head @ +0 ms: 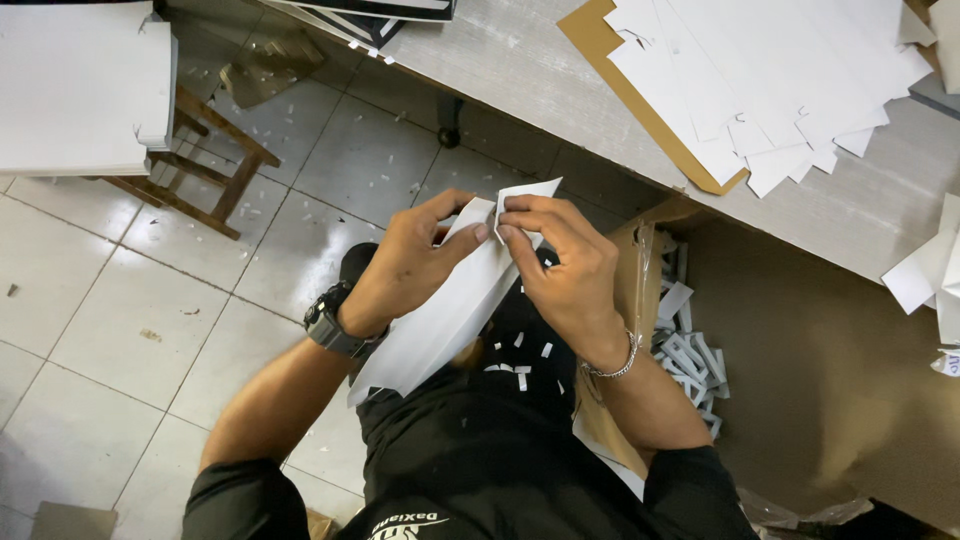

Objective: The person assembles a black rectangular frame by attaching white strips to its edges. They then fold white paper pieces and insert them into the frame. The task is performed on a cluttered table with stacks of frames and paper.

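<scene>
Both hands at lap level over tiled floor. Left hand (405, 262) grips white die-cut card blank (450, 310) along upper edge; right hand (565, 265) fingers (520, 232) pinch tab at top. Step judged: picking waste tabs off blank. Next move needs firm pinch, clean tear. Scrap bits in cardboard box (690, 355) beside right forearm.

Both forearms reached forward from black sleeves and met in front of the body. The left hand (410, 262) curled with its thumb stretched toward the right hand (560, 265), whose fingertips (507, 232) pinched beside that thumb. Wrists bent slightly inward, palms facing each other
</scene>
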